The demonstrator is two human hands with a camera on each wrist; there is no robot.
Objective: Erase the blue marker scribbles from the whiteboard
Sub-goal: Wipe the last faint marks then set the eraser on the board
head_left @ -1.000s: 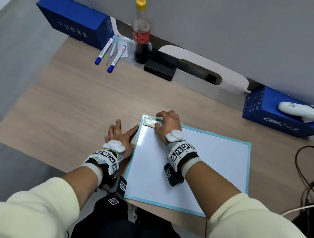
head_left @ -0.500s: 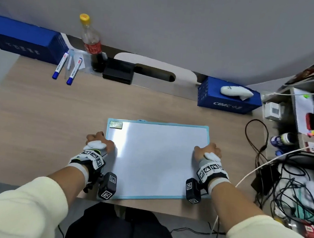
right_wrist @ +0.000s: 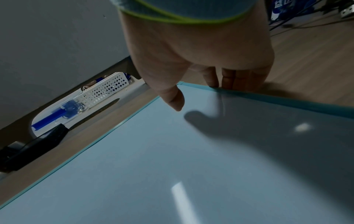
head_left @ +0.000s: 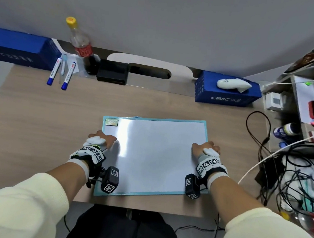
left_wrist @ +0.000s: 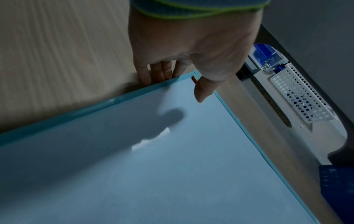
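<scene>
The whiteboard (head_left: 154, 156) with a light blue frame lies flat near the desk's front edge, a small sticker (head_left: 112, 122) in its far left corner. No blue marks show on its white surface (left_wrist: 172, 166) (right_wrist: 172, 166). My left hand (head_left: 101, 139) holds the left edge: fingers (left_wrist: 159, 71) go down outside the frame, the thumb (left_wrist: 203, 91) reaches over the board. At the right edge my right hand (head_left: 205, 148) mirrors it, fingers (right_wrist: 229, 77) outside the frame and thumb (right_wrist: 172, 97) over the surface. Both thumbs cast shadows set apart from them.
Two blue markers (head_left: 61, 73), a cola bottle (head_left: 82, 46) and a black box (head_left: 112, 72) stand at the back left. Blue boxes sit at back left (head_left: 21, 52) and back right (head_left: 226, 94), the latter with a white object (head_left: 233, 84) on top. Tangled cables (head_left: 284, 168) lie at the right.
A second ago my right hand was at the board's far left corner and my left lay flat beside it. Both hands moved to the side edges; the board now sits square.
</scene>
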